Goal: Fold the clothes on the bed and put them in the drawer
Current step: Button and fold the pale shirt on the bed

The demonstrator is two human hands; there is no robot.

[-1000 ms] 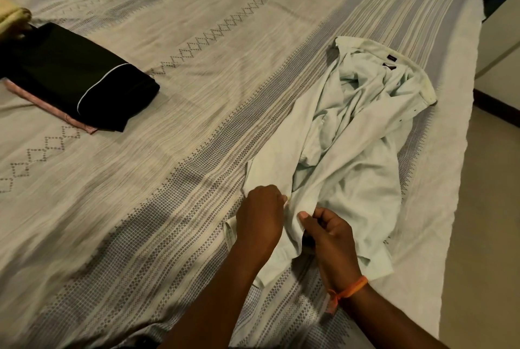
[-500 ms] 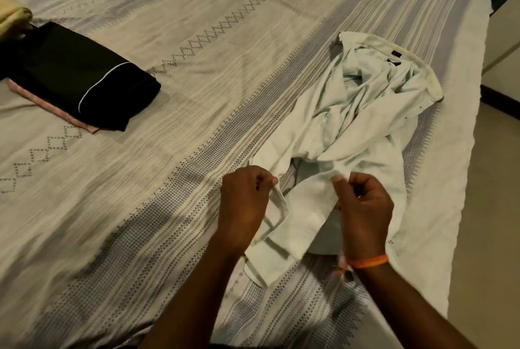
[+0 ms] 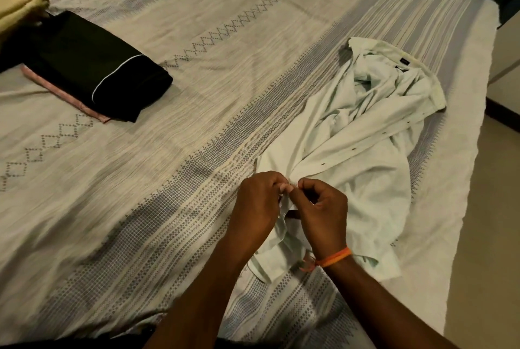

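Observation:
A crumpled pale green button shirt (image 3: 363,134) lies on the right side of the bed (image 3: 197,72), collar at the far end. My left hand (image 3: 257,209) and my right hand (image 3: 323,213) meet at the shirt's near front edge, fingertips almost touching. Both pinch the fabric of the placket between thumb and fingers. An orange band circles my right wrist. On the left of the bed sits a folded black garment (image 3: 92,67) on top of a folded pink one (image 3: 70,96).
A yellow cloth (image 3: 17,8) lies at the far left edge. The bed's right edge drops to a beige floor (image 3: 486,236). A pale cabinet front (image 3: 506,67) stands at the right.
My hands have come together from being apart, now pinching the same spot of the shirt's front edge. The lower shirt has bunched up under them.

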